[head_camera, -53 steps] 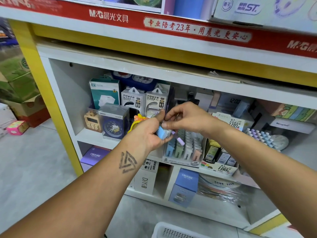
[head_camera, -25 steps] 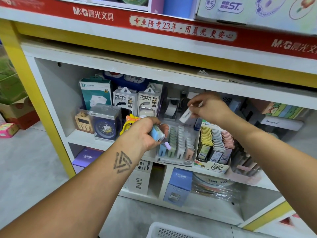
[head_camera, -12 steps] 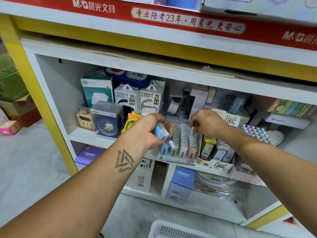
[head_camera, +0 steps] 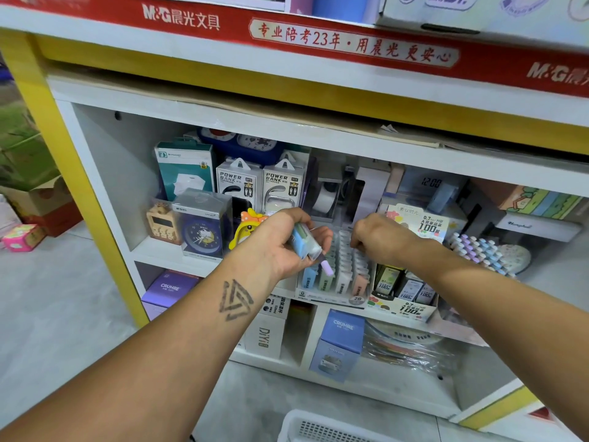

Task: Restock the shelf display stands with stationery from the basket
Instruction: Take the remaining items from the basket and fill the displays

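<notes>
The left hand [head_camera: 280, 244] grips a small bunch of pastel blue, green and white stationery packs [head_camera: 304, 242], a lilac tip poking out below its fingers. Just right of it, the right hand [head_camera: 379, 239] curls knuckles-up over the clear tiered display stand [head_camera: 334, 275] of pastel refill cases, fingertips down among the rows; whether they pinch anything I cannot tell. Left of the left hand sits a blue boxed alarm clock [head_camera: 204, 226]. Below both forearms, the white plastic basket [head_camera: 322, 430] shows its rim on the floor
</notes>
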Motion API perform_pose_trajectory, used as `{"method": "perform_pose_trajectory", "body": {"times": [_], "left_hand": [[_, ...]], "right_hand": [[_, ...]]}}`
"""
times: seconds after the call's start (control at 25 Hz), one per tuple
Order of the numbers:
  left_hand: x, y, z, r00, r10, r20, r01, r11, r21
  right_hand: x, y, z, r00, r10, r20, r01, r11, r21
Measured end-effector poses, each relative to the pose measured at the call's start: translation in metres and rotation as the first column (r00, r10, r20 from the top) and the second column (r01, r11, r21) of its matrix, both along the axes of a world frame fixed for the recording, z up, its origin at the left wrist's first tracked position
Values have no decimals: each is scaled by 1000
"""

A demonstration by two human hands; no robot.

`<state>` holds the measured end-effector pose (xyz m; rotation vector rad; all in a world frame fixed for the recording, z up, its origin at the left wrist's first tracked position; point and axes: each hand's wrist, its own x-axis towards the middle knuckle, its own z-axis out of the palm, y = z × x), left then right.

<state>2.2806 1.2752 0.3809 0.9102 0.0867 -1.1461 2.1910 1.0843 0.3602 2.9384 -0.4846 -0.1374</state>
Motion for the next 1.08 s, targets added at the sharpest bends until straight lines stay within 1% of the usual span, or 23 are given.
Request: {"method": "perform_pose_trajectory", "body": {"times": [0.08, 0.12, 0.16, 0.2, 0.24, 0.28, 0.32, 0.36, 0.4, 0.44, 0.56, 0.6, 0.68, 0.8, 0.88, 0.92, 1.04, 1.08], "left_hand": [[-1, 1, 1, 1000, -11, -9, 11, 999, -35], [-1, 2, 1, 1000, -22, -6, 21, 999, -49], [-1, 2, 1, 1000, -30, -2, 30, 998, -58], [-1, 1, 2, 999, -33, 2, 33, 997, -64], [-1, 1, 2, 1000, -30, 1, 30, 997, -72], [-1, 0, 2, 1000, -20, -5, 20, 997, -79], [-1, 0, 2, 1000, -10, -15, 8, 996, -84], [-1, -1, 3, 1000, 3, -23, -5, 996, -87], [-1, 0, 4, 1000, 16, -25, -18, 996, -87], [-1, 0, 5, 999, 27, -17, -29, 996, -83], [-2, 2, 7, 999, 35, 12, -34, 996, -83], [-2, 3, 7, 999, 38, 13, -37, 996, -85], [-1, 3, 6, 998, 51, 20, -50, 996, -68], [-5, 0, 4, 997, 5, 72, -2, 999, -47], [-13, -6, 3, 991, -63, 117, 64, 998, -4], [-19, -12, 2, 988, -91, 127, 88, 996, 30], [-41, -31, 1, 977, -163, 140, 145, 980, 133], [-50, -39, 1, 971, -193, 144, 171, 973, 155]], "right_hand": [[-1, 4, 2, 1000, 18, -21, -19, 998, -58], [-1, 7, 6, 1000, 16, 1, -16, 997, -74], [-1, 11, 10, 998, 7, 63, -4, 999, -48], [-1, 17, 15, 985, -25, 172, 15, 998, 58], [0, 24, 22, 951, -100, 293, 20, 965, 263], [-1, 32, 30, 906, -211, 368, -11, 856, 518], [-2, 40, 37, 875, -311, 372, -53, 701, 711], [-4, 46, 43, 871, -360, 334, -83, 562, 823], [-7, 50, 47, 887, -363, 285, -91, 468, 879], [-10, 55, 50, 909, -341, 237, -81, 413, 907], [-15, 62, 48, 948, -279, 151, -55, 325, 944], [-16, 61, 48, 946, -285, 153, -60, 311, 949], [-19, 57, 48, 925, -325, 195, -88, 319, 944], [-35, 43, 51, 841, -459, 287, -138, 331, 933], [-56, 28, 56, 748, -558, 359, -186, 343, 921], [-71, 18, 58, 699, -605, 381, -217, 328, 919], [-120, -8, 64, 584, -716, 382, -373, 181, 910], [-138, -15, 66, 549, -739, 389, -418, 160, 894]]}}
